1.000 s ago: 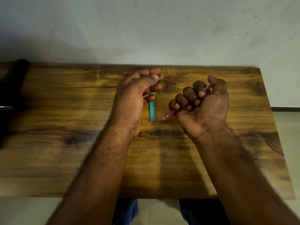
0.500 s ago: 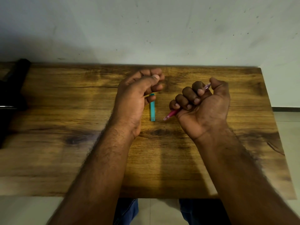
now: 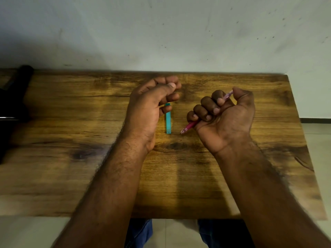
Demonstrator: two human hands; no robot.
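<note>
Pink translucent plastic pen (image 3: pixel 189 125): gripped in the right hand (image 3: pixel 225 119), whose fingers (image 3: pixel 206 102) are curled tight round the barrel in a fist. The tip points down and to the left, just above or at the brown wood-grain bench (image 3: pixel 71 122); contact cannot be told. The upper end shows between forefinger and thumb. The fist grip keeps the barrel steady and slanted. Teal flat plastic strip (image 3: pixel 168 120): lying flat on the bench between the hands, lengthwise away from the person, its near end just beside the pen tip. The left hand (image 3: pixel 150 108) is curled beside the strip's far end; whether it pinches anything cannot be told. No containers are in view. A black object (image 3: pixel 16 97) lies at the bench's left edge.
</note>
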